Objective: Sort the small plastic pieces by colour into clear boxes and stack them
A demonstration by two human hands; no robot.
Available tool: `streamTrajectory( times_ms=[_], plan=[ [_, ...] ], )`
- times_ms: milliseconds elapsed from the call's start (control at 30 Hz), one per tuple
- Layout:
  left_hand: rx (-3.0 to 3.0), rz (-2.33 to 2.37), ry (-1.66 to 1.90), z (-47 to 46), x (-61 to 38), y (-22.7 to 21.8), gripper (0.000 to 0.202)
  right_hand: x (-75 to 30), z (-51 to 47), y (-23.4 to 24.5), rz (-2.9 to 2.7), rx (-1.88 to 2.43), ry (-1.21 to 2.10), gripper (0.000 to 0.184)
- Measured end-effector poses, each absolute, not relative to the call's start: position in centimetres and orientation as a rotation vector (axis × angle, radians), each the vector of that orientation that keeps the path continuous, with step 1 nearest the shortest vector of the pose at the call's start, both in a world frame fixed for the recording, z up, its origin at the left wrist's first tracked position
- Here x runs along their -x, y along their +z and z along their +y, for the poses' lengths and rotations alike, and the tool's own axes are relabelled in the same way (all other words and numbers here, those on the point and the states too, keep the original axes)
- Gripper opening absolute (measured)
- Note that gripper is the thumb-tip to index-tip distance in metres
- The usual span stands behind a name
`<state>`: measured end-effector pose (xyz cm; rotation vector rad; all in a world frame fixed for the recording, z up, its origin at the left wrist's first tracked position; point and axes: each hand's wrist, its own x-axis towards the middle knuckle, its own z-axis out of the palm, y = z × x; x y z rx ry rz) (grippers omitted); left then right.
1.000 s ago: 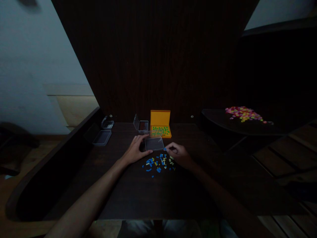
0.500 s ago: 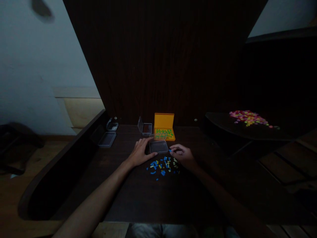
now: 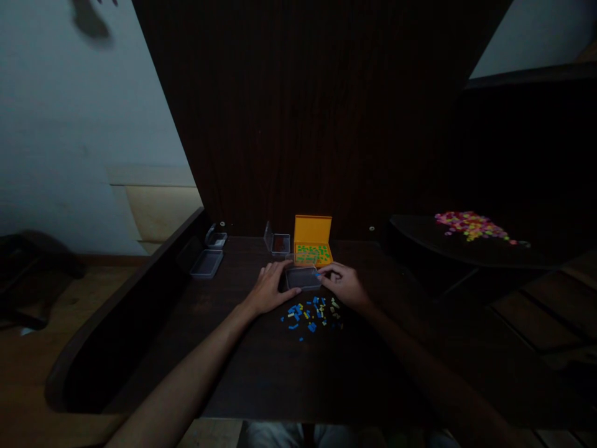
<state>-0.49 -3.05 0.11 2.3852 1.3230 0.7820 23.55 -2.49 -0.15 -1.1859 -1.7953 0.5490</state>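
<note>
A clear plastic box [image 3: 298, 280] lies with its open side up on the dark table. My left hand [image 3: 269, 291] steadies it at its left end, thumb along the near side and fingers at the far corner. Pinched in the fingertips of my right hand [image 3: 346, 286] is a small blue toy brick [image 3: 318, 274], held over the box's right end. Just in front of the box, a loose pile of small blue, yellow and cream toy bricks [image 3: 312, 326] spreads across the tabletop.
Behind the box stands an opened orange case [image 3: 313, 225] with green pieces inside. A clear box [image 3: 280, 244] holding dark reddish pieces is left of it. More clear boxes [image 3: 206, 264] sit by the left side panel. Colourful small pieces [image 3: 471, 225] heap on a right-hand shelf.
My right hand has moved slightly up and left relative to the box, bringing the blue brick from beside its right edge to over it. My left hand stays on the box.
</note>
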Motion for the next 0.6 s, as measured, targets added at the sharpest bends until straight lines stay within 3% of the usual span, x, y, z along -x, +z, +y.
streamTrajectory(
  times_ms=[133, 333, 600],
  plan=[
    [-2.386, 1.323, 0.794, -3.1, 0.5, 0.0, 0.067, -22.5, -1.9, 0.6, -2.075, 1.181, 0.334, 0.013],
    [-2.389, 1.328, 0.776, -3.1, 0.5, -0.1, 0.068, -21.3, -1.7, 1.7, -2.362, 1.514, 0.132, 0.021],
    [-2.400, 1.309, 0.790, -3.0, 0.5, -0.2, 0.068, -21.0, -1.5, 3.5, -2.531, 1.637, 0.143, 0.024]
  ],
)
